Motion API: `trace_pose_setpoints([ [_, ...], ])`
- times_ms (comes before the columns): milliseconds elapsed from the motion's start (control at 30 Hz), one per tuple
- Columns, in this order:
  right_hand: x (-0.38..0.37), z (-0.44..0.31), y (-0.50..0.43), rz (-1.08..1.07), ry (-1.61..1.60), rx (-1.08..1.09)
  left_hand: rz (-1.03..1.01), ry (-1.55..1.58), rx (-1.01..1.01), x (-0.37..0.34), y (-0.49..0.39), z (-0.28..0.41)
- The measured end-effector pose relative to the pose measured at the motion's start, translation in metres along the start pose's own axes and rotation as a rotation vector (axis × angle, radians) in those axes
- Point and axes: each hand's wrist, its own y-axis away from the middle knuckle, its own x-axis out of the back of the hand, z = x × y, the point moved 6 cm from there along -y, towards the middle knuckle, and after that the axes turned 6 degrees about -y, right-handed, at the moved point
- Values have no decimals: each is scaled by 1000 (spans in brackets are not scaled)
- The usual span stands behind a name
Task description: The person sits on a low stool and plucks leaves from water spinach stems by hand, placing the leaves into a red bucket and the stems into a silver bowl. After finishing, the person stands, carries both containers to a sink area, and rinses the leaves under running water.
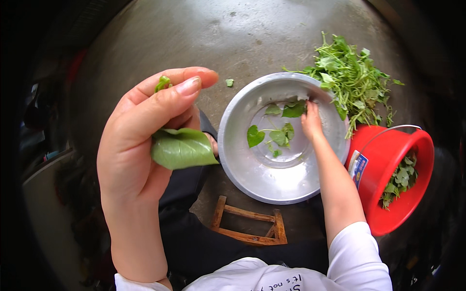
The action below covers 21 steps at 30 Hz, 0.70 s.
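Observation:
Raised close to the camera, my left hand [145,127] pinches a leafy green sprig between thumb and fingers. A broad green leaf [184,149] hangs out below the thumb, and a small curled tip pokes out above it. Down inside the metal basin [236,160], my right hand [311,118] reaches to the far right part, its fingers at some dark green leaves [294,109]. Whether those fingers grip a leaf is hard to see. More leaves on thin stems [278,136] lie on the basin's bottom.
A heap of leafy green stems [351,76] lies on the concrete floor [174,36], against the basin's far right rim. The red plastic bucket [375,145] lies tilted at right, holding greens [402,178]. Part of a wooden stool [251,238] shows between my legs. One leaf scrap [229,83] is beyond my left hand.

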Motion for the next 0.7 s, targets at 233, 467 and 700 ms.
trace_pose_setpoints([
  [233,-22,20,20,-318,163,-346,27,-4,41,-1,0,-2],
  [467,-11,11,28,-174,-17,-241,38,-24,31,-11,-1,-6],
  [700,-21,5,16,-224,-64,-80,-36,-54,16,-25,-3,-2],
])
